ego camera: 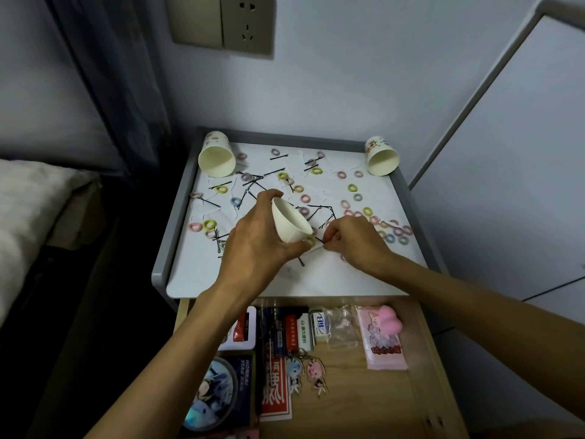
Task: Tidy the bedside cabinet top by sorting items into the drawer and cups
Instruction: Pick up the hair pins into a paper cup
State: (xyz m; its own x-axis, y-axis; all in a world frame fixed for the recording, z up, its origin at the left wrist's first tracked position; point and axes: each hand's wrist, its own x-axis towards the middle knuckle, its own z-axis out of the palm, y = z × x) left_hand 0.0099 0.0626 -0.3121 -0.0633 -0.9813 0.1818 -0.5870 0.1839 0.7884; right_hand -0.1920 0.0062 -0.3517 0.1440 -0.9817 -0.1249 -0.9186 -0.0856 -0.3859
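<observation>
My left hand [253, 239] grips a white paper cup [289, 223], tilted with its mouth toward the right, above the middle of the white cabinet top [196, 274]. My right hand [351, 240] pinches a thin white stick-like item [316, 247] right at the cup's lower rim, beside a green hair tie [309, 239]. Several small coloured hair ties [353, 187] and black hairpins [278, 157] lie scattered over the top. Two more paper cups stand at the back corners: the left back cup [217, 155] and the right back cup [381, 156].
Below the top, the wooden drawer [424, 359] stands open with keychains [305, 372], a pink packet [381, 340], small boxes and a round badge [212, 394] inside. A bed [28, 198] lies to the left, a wall socket [245, 22] above, a white panel to the right.
</observation>
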